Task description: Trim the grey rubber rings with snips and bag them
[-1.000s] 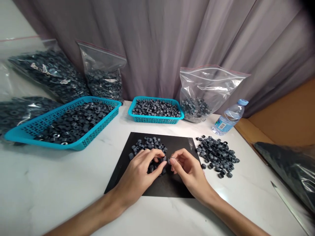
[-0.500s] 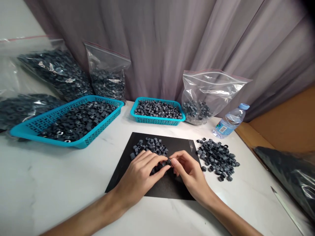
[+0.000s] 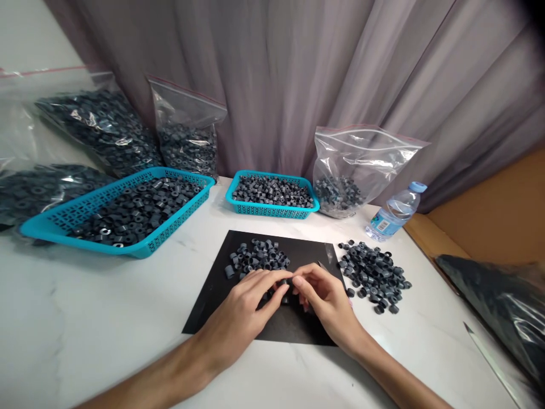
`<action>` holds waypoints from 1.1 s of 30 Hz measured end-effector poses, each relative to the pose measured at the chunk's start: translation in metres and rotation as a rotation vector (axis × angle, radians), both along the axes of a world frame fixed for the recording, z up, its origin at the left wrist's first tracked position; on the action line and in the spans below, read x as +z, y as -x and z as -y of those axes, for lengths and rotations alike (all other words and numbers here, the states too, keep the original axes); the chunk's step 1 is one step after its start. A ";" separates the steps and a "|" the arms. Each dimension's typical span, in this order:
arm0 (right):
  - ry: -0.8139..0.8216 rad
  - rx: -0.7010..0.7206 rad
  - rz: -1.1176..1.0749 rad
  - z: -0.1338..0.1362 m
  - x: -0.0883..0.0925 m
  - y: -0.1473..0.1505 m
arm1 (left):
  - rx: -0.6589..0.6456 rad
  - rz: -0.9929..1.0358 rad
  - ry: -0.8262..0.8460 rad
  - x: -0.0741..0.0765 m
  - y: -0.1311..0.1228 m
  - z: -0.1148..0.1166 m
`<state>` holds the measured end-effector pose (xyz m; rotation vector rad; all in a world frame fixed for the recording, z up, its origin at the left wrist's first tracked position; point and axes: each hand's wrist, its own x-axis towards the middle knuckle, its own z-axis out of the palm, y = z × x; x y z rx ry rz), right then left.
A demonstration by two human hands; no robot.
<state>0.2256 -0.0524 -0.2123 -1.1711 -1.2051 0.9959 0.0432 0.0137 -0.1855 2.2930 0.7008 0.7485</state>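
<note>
My left hand [image 3: 249,301] is closed in a pinch, with a small dark grey plastic ring [image 3: 285,282] between thumb and forefinger. Touching its fingertips from the right is my right hand [image 3: 327,301], thumb and forefinger pressed together and the other fingers curled. What the right hand holds is hidden; a thin dark tip shows just behind its knuckles. Both hands are over a black mat [image 3: 204,307]. Beyond the left fingers, on the mat, lies a pile of grey rings [image 3: 259,254]. Right of the mat a second pile of rings [image 3: 374,272] rests on the white table.
Two blue baskets of rings stand behind: one left [image 3: 147,247], one centre [image 3: 272,211]. Clear zip bags of rings [image 3: 187,142] lean at the back left, another bag [image 3: 340,193] back right. A water bottle [image 3: 392,216] and a cardboard box [image 3: 489,221] are at right.
The ring in my left fingertips has shifted slightly left and is more covered. A thin dark tip now shows behind my right hand. The view has turned slightly.
</note>
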 end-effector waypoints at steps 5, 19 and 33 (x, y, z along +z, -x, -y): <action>-0.006 -0.050 -0.070 -0.003 0.001 -0.003 | 0.052 0.039 0.206 0.008 -0.003 0.003; 0.079 0.021 -0.093 -0.002 0.004 -0.006 | 0.058 0.140 0.424 0.002 -0.009 0.002; 0.012 -0.095 0.064 0.006 0.006 0.003 | 0.093 0.094 0.286 0.007 -0.011 0.004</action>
